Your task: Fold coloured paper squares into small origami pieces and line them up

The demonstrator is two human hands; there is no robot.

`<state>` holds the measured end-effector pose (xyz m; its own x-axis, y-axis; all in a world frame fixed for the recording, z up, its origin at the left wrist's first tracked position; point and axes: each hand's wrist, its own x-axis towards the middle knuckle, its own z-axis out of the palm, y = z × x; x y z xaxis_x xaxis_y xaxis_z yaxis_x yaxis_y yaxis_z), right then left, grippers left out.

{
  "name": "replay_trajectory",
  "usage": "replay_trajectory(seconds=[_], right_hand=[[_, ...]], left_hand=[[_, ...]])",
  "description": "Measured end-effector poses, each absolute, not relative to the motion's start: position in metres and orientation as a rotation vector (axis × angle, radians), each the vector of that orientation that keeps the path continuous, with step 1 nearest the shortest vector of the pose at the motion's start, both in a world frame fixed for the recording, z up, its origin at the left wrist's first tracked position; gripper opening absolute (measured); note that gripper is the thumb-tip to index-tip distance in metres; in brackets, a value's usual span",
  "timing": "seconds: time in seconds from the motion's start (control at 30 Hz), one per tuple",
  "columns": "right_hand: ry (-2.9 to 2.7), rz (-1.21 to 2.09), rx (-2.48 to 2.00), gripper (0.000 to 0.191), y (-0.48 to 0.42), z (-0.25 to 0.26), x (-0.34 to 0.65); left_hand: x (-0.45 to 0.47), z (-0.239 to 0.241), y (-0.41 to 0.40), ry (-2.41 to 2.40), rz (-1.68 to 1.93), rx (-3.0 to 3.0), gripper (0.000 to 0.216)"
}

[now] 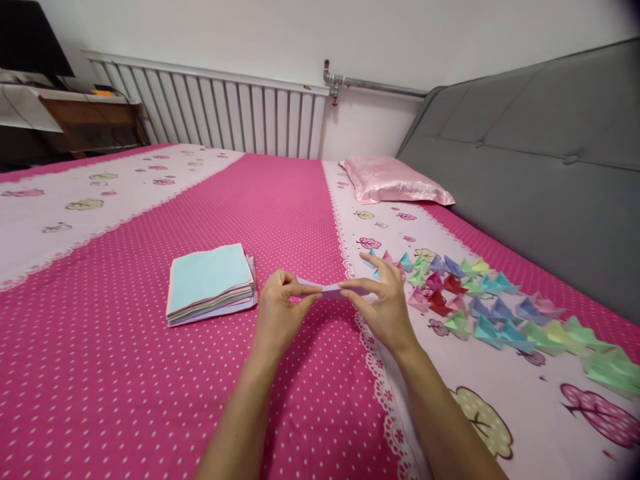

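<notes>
From my side I see the left hand (285, 300) and right hand (389, 300) pinching the thin folded lavender paper (331, 289) between their fingers; it is above the pink dotted bedspread (320, 380), right of the square multicoloured paper stack (210, 280); uneven pulling could crease it wrongly.

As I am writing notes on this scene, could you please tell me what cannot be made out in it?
In the head view:
Lilac paper: partly covered by the left hand and right hand.
Paper stack: its light blue top sheet hides most of the sheets beneath.
Folded paper pieces: the right hand partly blocks some.
Monitor: cut off by the left edge.
</notes>
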<state>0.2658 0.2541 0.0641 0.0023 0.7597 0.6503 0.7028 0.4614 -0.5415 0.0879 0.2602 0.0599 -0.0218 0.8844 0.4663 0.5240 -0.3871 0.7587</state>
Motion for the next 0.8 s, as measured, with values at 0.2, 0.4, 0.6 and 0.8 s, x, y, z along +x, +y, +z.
replay_trajectory(seconds=[0.2, 0.4, 0.6, 0.8], right_hand=[[-1.827, -0.001, -1.239, 0.010, 0.250, 0.064, 0.257], [-1.768, -0.018, -1.284, 0.008, 0.256, 0.064, 0.275], [-1.675, 0.009, -1.293, 0.007, 0.258, 0.067, 0.287], [-1.587, 0.131, -1.275, 0.009, 0.259, 0.067, 0.289]], left_hand=[[0.090, 0.060, 0.259, 1.409, 1.335, 1.929, 0.011], [0.085, 0.062, 0.260, 1.419, 1.365, 1.842, 0.011], [0.081, 0.066, 0.260, 1.429, 1.443, 1.665, 0.013], [0.079, 0.066, 0.259, 1.411, 1.511, 1.508, 0.018]])
